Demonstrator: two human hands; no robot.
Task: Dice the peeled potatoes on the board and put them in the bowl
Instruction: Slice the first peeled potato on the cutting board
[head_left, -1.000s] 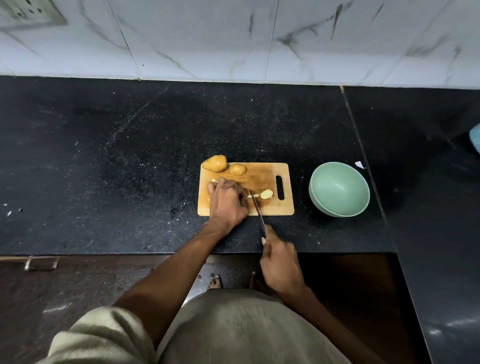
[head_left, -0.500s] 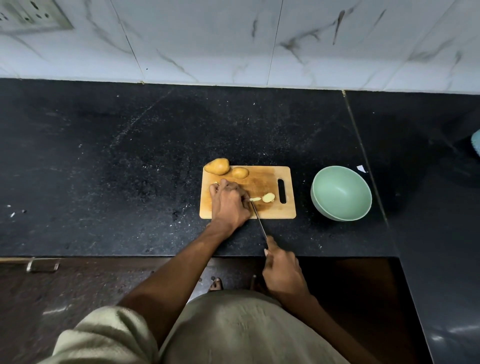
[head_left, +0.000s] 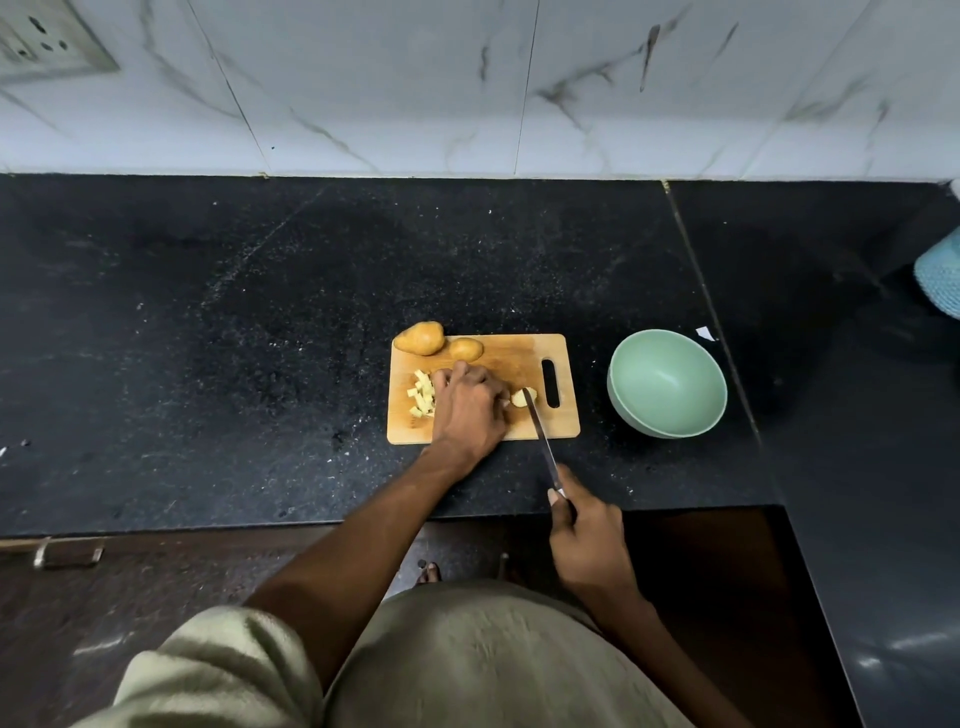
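A wooden cutting board lies on the black counter. Two whole potatoes rest at its far left corner. Several pale diced pieces lie on the board's left side. My left hand presses down on the board, fingers over a potato piece that is mostly hidden. A cut end piece lies just right of my fingers. My right hand grips the knife, whose tip touches that end piece. The green bowl, to the right of the board, holds nothing.
A white marble-tiled wall stands behind the counter, with a socket plate at top left. A light blue object sits at the right edge. A small white scrap lies behind the bowl. The counter's front edge runs just under my right hand.
My left hand shifted right, uncovering the diced pieces on the board's left side. The knife tip moved right onto the end piece. The camera view dropped slightly.
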